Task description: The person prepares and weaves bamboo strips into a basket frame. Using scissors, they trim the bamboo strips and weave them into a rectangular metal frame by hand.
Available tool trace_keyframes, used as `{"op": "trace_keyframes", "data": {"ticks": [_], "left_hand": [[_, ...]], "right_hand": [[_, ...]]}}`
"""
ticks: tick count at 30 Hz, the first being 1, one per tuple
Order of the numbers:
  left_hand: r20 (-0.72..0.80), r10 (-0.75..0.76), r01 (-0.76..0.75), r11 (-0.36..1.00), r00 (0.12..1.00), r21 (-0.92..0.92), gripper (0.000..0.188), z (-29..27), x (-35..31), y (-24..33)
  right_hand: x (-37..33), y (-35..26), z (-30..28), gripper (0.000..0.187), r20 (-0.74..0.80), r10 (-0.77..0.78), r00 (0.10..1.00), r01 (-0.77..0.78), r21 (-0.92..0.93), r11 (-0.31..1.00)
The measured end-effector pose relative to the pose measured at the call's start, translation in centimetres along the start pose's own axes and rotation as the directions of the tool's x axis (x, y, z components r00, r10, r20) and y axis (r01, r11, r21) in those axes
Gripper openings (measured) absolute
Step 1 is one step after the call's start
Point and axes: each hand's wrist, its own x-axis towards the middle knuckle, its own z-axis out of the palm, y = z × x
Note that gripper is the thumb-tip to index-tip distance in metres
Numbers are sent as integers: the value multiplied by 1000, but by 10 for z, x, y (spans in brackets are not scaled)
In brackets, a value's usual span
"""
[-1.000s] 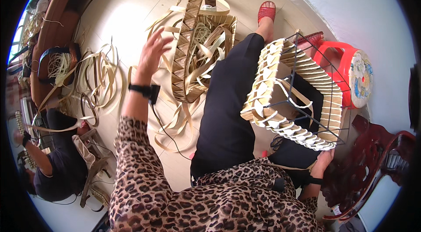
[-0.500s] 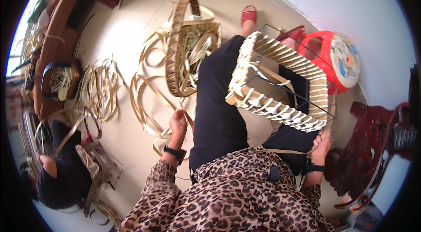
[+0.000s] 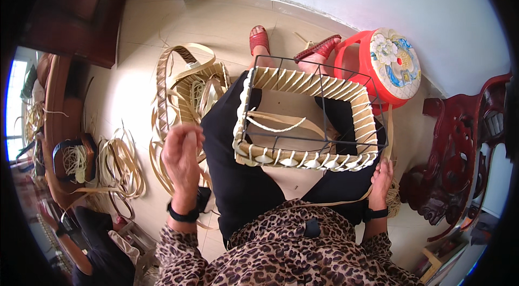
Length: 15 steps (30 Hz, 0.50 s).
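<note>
A rectangular basket frame of black wire [image 3: 323, 97] rests across my thighs. Its lower walls [image 3: 363, 118] are wrapped with pale woven strips; the upper wires are bare. A loose strip [image 3: 292, 117] crosses its inside. By its near right corner, my right hand [image 3: 382, 178] is closed on a flat tan strip [image 3: 390, 129], which hangs along that corner. A strip end [image 3: 330, 203] trails from that hand across my lap. My left hand [image 3: 183, 159] is raised left of the basket, away from it. Its fingers are curled together, and what they hold, if anything, cannot be made out.
On the floor at left stands a handled woven basket [image 3: 162, 86] with loose strips. Further left lies a heap of strips [image 3: 120, 164] beside a dark tray [image 3: 75, 162]. A red stool [image 3: 361, 67] stands at right, near carved dark furniture [image 3: 454, 162]. Another person [image 3: 102, 253] sits lower left.
My left hand has risen and moved left, nearer the camera. The basket frame has swung leftward and sits more level in view. My right hand stays by its near right corner.
</note>
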Motion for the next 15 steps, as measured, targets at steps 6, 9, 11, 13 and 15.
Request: {"op": "trace_keyframes", "data": {"ticks": [6,9,11,13,15], "left_hand": [[413,-206,166,977,887,130,60,38,82,2],[578,-244,151,967,779,205,60,52,97,-5],[645,-238,58,956,726,288,57,47,98,1],[643,-222,0,945,733,326,54,41,94,2],[614,-229,7,940,755,342,56,33,87,10]], "right_hand": [[-16,-12,6,12,-59,24,998,-27,-51,998],[-20,-16,7,13,-54,49,997,-52,-52,997],[-23,-22,9,16,-49,84,995,-85,-25,996],[-25,-23,10,19,-19,109,994,-109,21,994],[-22,-28,9,19,23,126,992,-127,36,991]]}}
